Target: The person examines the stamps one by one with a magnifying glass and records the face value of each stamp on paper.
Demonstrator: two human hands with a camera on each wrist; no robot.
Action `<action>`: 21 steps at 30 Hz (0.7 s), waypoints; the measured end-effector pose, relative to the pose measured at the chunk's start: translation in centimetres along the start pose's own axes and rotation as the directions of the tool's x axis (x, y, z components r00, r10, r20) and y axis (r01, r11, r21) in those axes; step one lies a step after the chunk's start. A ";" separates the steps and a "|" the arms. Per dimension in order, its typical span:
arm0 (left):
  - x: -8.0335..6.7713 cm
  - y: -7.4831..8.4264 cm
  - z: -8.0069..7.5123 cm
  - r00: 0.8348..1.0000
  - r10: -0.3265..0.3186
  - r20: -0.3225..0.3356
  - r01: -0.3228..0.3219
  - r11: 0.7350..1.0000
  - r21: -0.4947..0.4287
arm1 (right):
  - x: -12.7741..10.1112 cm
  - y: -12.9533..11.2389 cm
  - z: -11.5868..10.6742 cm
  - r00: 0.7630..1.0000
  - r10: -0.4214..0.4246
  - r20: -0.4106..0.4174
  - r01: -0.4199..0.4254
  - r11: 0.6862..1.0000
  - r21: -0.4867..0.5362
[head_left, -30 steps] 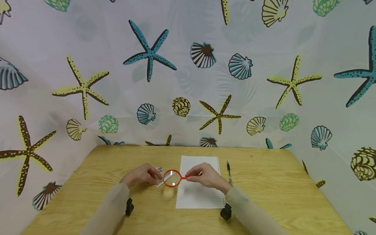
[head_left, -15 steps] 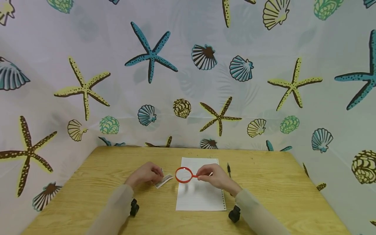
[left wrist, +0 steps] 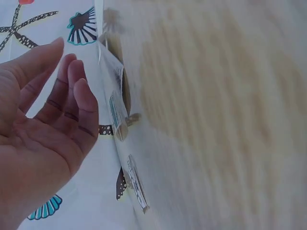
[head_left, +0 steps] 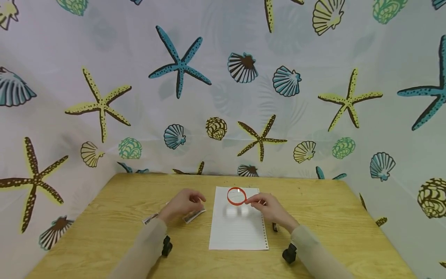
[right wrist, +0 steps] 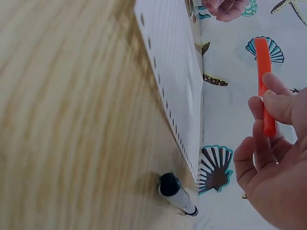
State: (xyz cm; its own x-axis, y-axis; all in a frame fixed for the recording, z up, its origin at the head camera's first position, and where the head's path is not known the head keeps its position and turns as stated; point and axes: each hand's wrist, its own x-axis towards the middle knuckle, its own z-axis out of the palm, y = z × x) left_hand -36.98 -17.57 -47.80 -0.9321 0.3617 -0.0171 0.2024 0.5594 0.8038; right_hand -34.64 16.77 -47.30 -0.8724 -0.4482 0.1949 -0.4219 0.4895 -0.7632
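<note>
Nearest the viewer, at 6 o'clock, two sleeves w/ black wrist cams come in over the worktop [head_left: 104, 232].

Next out, the left hand [head_left: 181, 205] sits at about 10 o'clock from the paper [head_left: 237, 232]. Wrist view shows fingers straight and relaxed, palm open, gripping nothing. It hovers just above small printed slips [head_left: 194, 214]; one more slip [head_left: 150, 219] lies to its 9 o'clock. Contact w/ the slips: cannot tell.

The right hand [head_left: 270, 209] is over the paper's right edge, fingers and thumb pinched on the orange handle of the magnifier [head_left: 237, 196]. The pen [head_left: 274, 226] lies mostly hidden under this wrist, just beside the paper's punched edge; its cap shows in the right wrist view [right wrist: 175, 191].

Key relation: the magnifier's ring lies at roughly 10 o'clock from the right hand, held above the paper's far end, not resting on it. Its long axis runs ring-to-handle approx 10-to-4 o'clock. Right hand has it; left hand is near but apart, w/ a gap of bare worktop and paper between.

Farthest, at 12 o'clock, a starfish-and-shell curtain [head_left: 223, 97].
</note>
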 end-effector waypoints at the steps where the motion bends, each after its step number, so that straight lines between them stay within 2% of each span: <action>1: 0.1 0.2 0.1 1.000 0.008 0.001 -0.008 1.000 0.002 | -0.1 0.1 -0.1 1.000 0.012 -0.005 -0.012 1.000 -0.005; 11: 0.9 1.2 1.1 0.998 0.059 0.012 -0.059 0.998 0.000 | -0.8 0.8 -0.8 0.988 0.118 -0.102 -0.121 0.992 -0.026; 21: 1.4 2.2 1.8 0.992 0.098 0.074 -0.102 0.994 0.047 | -1.9 1.9 -2.1 0.962 0.208 -0.179 -0.207 0.978 0.021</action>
State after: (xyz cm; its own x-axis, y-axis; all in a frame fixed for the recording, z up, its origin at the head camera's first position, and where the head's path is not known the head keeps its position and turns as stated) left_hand -37.30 -14.49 -47.09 -0.8828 0.4694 0.0178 0.3101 0.5540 0.7726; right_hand -34.27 20.12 -47.82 -0.9708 -0.1956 0.1388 -0.2264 0.5558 -0.7999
